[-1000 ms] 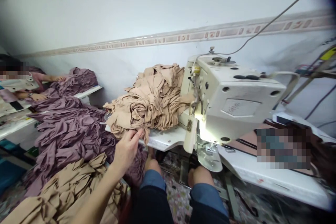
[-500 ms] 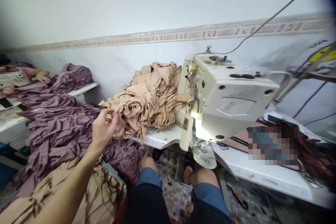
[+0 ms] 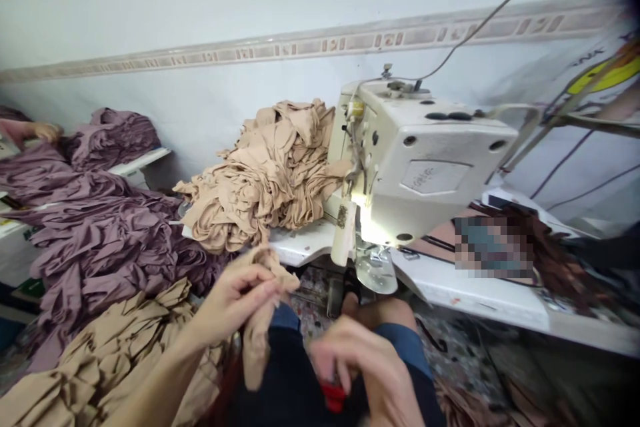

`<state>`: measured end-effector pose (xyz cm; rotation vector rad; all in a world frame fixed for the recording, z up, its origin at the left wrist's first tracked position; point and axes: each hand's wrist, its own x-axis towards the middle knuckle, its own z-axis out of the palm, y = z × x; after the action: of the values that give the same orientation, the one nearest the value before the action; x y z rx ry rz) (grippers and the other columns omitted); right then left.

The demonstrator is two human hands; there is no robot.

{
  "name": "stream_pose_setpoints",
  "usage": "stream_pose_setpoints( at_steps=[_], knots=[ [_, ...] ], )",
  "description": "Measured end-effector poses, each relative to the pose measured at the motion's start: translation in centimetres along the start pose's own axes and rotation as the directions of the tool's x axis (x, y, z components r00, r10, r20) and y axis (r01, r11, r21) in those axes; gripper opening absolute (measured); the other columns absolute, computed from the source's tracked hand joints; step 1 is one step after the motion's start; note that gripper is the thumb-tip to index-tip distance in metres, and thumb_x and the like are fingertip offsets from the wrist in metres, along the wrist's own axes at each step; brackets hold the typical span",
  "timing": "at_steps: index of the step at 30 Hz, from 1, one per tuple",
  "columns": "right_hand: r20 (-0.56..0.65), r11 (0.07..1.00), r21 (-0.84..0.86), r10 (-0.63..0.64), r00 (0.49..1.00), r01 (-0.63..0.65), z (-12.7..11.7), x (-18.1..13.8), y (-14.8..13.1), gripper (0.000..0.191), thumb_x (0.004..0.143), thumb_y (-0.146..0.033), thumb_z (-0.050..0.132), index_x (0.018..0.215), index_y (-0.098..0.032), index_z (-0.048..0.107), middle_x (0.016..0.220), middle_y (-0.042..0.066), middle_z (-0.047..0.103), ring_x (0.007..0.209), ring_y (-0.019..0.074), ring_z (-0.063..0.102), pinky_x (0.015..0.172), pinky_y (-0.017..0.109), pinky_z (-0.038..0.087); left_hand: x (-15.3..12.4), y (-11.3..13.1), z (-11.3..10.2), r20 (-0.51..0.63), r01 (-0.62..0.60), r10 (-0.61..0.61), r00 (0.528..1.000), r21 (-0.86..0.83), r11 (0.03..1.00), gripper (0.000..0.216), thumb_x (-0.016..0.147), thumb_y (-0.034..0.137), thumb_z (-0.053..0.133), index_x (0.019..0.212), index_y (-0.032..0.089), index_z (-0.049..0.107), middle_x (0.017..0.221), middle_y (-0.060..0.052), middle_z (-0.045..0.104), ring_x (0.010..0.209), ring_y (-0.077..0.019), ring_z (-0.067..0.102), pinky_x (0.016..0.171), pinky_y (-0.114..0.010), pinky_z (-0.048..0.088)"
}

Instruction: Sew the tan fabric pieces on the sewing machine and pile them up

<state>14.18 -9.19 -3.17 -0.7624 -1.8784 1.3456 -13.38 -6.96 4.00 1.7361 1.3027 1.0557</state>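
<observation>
My left hand (image 3: 235, 297) is closed in a pinch on a tan fabric piece (image 3: 260, 327) that hangs down over my lap. My right hand (image 3: 357, 370) is low in the middle, blurred, with fingers curled over something red (image 3: 333, 397) that I cannot make out. A heap of tan fabric pieces (image 3: 265, 173) lies on the white table (image 3: 300, 247), just left of the cream sewing machine (image 3: 420, 153) with its lit needle area (image 3: 367, 240).
Purple fabric (image 3: 95, 233) is piled at the left, with more tan pieces (image 3: 115, 353) at the lower left. Another person's hand (image 3: 43, 130) rests on purple cloth at the far left. A wire runs from the machine's top toward the upper right.
My left hand has drawn back from the tan heap toward my lap, now holding a tan piece. My right hand has come into view at the bottom.
</observation>
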Motion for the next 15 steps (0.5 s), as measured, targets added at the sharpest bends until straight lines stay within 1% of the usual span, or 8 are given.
stream_pose_setpoints(
  at_steps=[2,3,4,6,8,11,13,15],
  knots=[
    [-0.105,0.996,0.051,0.072,0.992,-0.066,1.1,-0.1,0.5,0.072,0.085,-0.052,0.091,0.148,-0.029,0.064,0.146,0.015,0.065,0.090,0.0261,0.069,0.075,0.040,0.061,-0.8,-0.5,2.6,0.150,0.113,-0.093,0.984,-0.129,0.985,0.035,0.099,0.047,0.071,0.088,0.016,0.082,0.079,-0.006,0.077,0.071,-0.0178,0.068,0.068,-0.026,0.056],
    [-0.130,0.991,0.072,0.117,0.985,-0.108,1.5,-0.2,0.9,0.069,0.081,-0.051,0.093,0.143,-0.029,0.069,0.140,0.014,0.069,0.086,0.0251,0.068,0.073,0.038,0.059,-1.0,-0.9,3.7,0.205,0.165,-0.127,0.970,-0.176,0.970,0.037,0.099,0.050,0.072,0.090,0.016,0.082,0.081,-0.007,0.076,0.072,-0.0179,0.068,0.068,-0.026,0.055],
    [-0.116,0.984,0.090,0.163,0.980,-0.153,1.9,-0.3,1.5,0.057,0.081,-0.050,0.092,0.130,-0.027,0.075,0.127,0.011,0.075,0.083,0.0235,0.067,0.072,0.036,0.057,-1.1,-1.4,4.8,0.244,0.204,-0.151,0.958,-0.209,0.956,0.039,0.098,0.052,0.073,0.092,0.015,0.082,0.082,-0.007,0.075,0.072,-0.0177,0.066,0.068,-0.025,0.054],
    [0.015,0.953,0.146,0.265,0.964,-0.264,2.3,-0.9,2.6,0.035,0.086,-0.053,0.086,0.097,-0.021,0.079,0.090,0.005,0.076,0.072,0.0198,0.064,0.066,0.031,0.052,-1.2,-2.4,6.2,0.287,0.248,-0.176,0.942,-0.241,0.938,0.041,0.095,0.055,0.076,0.091,0.014,0.081,0.078,-0.005,0.070,0.068,-0.0151,0.060,0.064,-0.024,0.049],
    [0.140,0.902,0.227,0.342,0.929,-0.366,1.9,-1.7,3.5,0.042,0.087,-0.059,0.083,0.081,-0.019,0.072,0.068,-0.001,0.066,0.062,0.0156,0.058,0.060,0.027,0.046,-1.1,-3.3,6.8,0.319,0.278,-0.195,0.928,-0.242,0.929,0.043,0.092,0.057,0.079,0.088,0.014,0.080,0.066,0.001,0.058,0.059,-0.0110,0.047,0.057,-0.021,0.039],
    [0.110,0.910,0.227,0.330,0.938,-0.347,0.3,-2.7,4.2,0.043,0.080,-0.056,0.090,0.080,-0.019,0.068,0.078,-0.001,0.065,0.065,0.0126,0.054,0.059,0.024,0.041,-0.7,-3.9,6.9,0.413,0.295,-0.187,0.891,-0.215,0.931,0.042,0.087,0.056,0.084,0.089,0.014,0.081,0.058,0.007,0.041,0.054,-0.0090,0.034,0.052,-0.020,0.030],
    [0.087,0.930,0.209,0.291,0.953,-0.303,-1.0,-2.8,4.4,0.046,0.078,-0.055,0.092,0.078,-0.019,0.064,0.083,-0.001,0.064,0.068,0.0118,0.052,0.060,0.023,0.040,-0.4,-3.7,7.0,0.454,0.267,-0.163,0.876,-0.175,0.948,0.037,0.086,0.052,0.084,0.091,0.015,0.082,0.061,0.005,0.047,0.057,-0.0104,0.040,0.055,-0.021,0.036],
    [0.138,0.892,0.296,0.313,0.940,-0.341,-2.2,-2.5,4.6,0.050,0.078,-0.060,0.091,0.082,-0.019,0.063,0.079,-0.003,0.063,0.065,0.0108,0.052,0.061,0.023,0.041,0.0,-3.6,7.3,0.476,0.248,-0.161,0.865,-0.125,0.961,0.031,0.088,0.047,0.082,0.094,0.016,0.084,0.069,0.001,0.061,0.064,-0.0134,0.053,0.063,-0.023,0.044]
  ],
)
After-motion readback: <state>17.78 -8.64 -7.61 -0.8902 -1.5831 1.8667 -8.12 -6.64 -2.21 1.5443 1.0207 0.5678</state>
